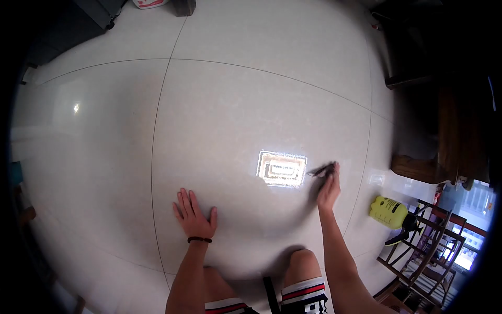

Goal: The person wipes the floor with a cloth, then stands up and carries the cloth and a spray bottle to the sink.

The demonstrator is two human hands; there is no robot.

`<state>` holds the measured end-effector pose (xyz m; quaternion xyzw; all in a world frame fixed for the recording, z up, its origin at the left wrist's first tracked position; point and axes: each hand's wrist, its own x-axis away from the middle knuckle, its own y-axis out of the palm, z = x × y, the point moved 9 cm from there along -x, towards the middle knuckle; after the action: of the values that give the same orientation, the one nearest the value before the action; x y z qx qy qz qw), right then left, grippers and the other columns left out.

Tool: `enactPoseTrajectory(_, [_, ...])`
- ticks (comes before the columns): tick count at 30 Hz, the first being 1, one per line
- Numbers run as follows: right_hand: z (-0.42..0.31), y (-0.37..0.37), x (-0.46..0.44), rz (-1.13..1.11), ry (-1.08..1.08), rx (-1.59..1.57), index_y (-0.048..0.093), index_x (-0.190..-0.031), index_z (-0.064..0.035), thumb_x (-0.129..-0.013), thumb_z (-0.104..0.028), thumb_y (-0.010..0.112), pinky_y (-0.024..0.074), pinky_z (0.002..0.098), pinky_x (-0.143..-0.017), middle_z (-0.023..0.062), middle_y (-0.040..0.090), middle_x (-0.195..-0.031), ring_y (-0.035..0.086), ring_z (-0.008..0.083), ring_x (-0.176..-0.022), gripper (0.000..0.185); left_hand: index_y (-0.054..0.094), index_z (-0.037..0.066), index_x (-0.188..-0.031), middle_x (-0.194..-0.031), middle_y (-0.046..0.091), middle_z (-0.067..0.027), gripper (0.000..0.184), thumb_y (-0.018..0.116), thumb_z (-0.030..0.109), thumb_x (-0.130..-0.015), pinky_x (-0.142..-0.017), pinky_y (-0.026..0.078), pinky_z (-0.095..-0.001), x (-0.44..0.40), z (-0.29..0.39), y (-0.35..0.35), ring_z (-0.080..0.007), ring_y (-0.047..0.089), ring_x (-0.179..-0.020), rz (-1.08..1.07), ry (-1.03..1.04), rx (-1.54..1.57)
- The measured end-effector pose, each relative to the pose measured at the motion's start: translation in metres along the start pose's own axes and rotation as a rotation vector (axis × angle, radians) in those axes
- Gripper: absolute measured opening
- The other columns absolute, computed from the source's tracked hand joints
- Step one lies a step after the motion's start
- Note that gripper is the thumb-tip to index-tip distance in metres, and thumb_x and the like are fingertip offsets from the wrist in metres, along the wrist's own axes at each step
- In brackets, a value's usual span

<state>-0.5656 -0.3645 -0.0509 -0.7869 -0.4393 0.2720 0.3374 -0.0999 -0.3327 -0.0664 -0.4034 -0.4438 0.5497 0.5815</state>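
My left hand [196, 220] lies palm down on the pale tiled floor [230, 131], fingers spread, with a dark bracelet [200, 239] round its wrist. My right hand [329, 191] is turned on its edge over the same large tile, further forward, with its fingers stretched out. Against the inner side of those fingers is a small dark object [321, 170], too blurred to name. Left of it, a bright rectangular light reflection [282, 169] shows on the tile.
To the right, a yellow spray bottle [388, 212] with a black top lies beside a metal-framed rack [431, 246]. Dark wooden furniture [418, 168] lines the right side. At the upper left is a dark grey cabinet [73, 26]. My bare knees are at the bottom.
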Motion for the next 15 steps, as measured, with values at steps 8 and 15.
enactPoseTrajectory(8, [-0.234, 0.216, -0.023, -0.124, -0.531, 0.032, 0.062, -0.135, 0.0092, -0.088, -0.006, 0.066, 0.0393, 0.0578, -0.124, 0.0307, 0.064, -0.141, 0.056, 0.0480, -0.139, 0.050, 0.033, -0.003, -0.165, -0.173, 0.029, -0.0282, 0.088, 0.063, 0.047, -0.099, -0.128, 0.018, -0.0664, 0.001, -0.002, 0.001, -0.0453, 0.028, -0.161, 0.022, -0.004, 0.002])
enactPoseTrajectory(15, [-0.375, 0.315, 0.087, -0.642, -0.078, -0.807, 0.067, -0.122, 0.0023, -0.111, -0.019, 0.052, 0.0546, 0.0472, -0.097, 0.0235, 0.074, -0.113, 0.070, 0.0393, -0.109, 0.028, 0.037, -0.005, -0.162, -0.171, 0.033, -0.0285, 0.091, 0.062, 0.055, -0.098, -0.126, 0.018, -0.0706, 0.019, -0.023, 0.045, -0.0449, 0.030, -0.160, -0.186, -0.034, -0.248])
